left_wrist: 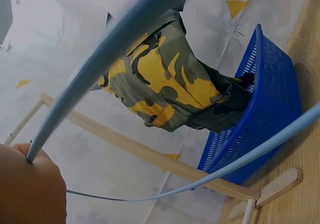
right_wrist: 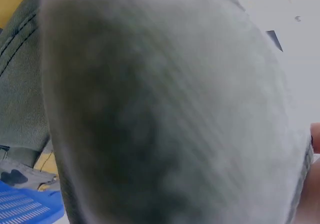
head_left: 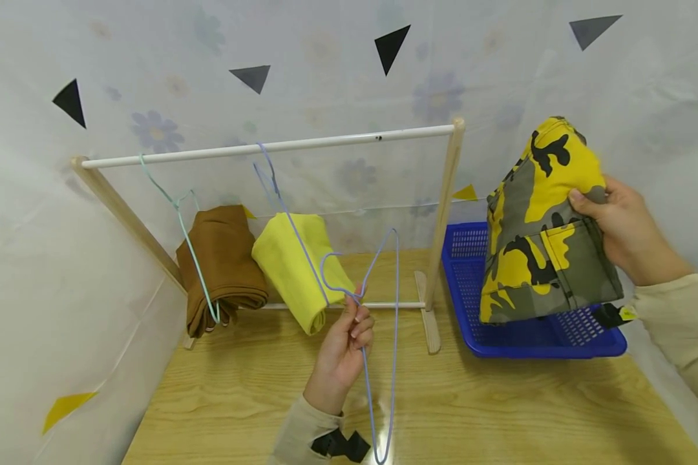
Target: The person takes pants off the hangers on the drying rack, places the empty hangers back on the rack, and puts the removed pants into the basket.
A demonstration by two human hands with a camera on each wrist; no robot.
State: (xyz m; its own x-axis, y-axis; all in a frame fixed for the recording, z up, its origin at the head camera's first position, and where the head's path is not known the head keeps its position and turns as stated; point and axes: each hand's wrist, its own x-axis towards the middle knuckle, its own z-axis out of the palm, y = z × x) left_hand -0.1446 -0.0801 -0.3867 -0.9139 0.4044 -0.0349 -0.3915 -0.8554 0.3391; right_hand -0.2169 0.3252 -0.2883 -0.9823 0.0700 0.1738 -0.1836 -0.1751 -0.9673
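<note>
My left hand (head_left: pixel 343 349) pinches a thin lilac-blue clothes hanger (head_left: pixel 397 284) near the base of its hook, with the long loop hanging down towards me. In the left wrist view, the hanger's wire (left_wrist: pixel 145 22) crosses close to the camera. At the right, my right hand (head_left: pixel 634 226) grips the side of a folded yellow, grey and black camouflage garment (head_left: pixel 535 239), thumb on top. That garment hangs above a blue plastic basket (head_left: pixel 549 352), overlapping it. Blurred grey-green cloth (right_wrist: pixel 165 114) fills most of the right wrist view and hides most of that hand.
A wooden rack with a white rail (head_left: pixel 337 142) stands at the back. From it hang folded brown cloth (head_left: pixel 221 252) on a mint hanger (head_left: pixel 189 239) and folded yellow cloth (head_left: pixel 293 265) on a lilac hanger (head_left: pixel 299 236). The rack's right foot (head_left: pixel 427 316) stands beside the basket.
</note>
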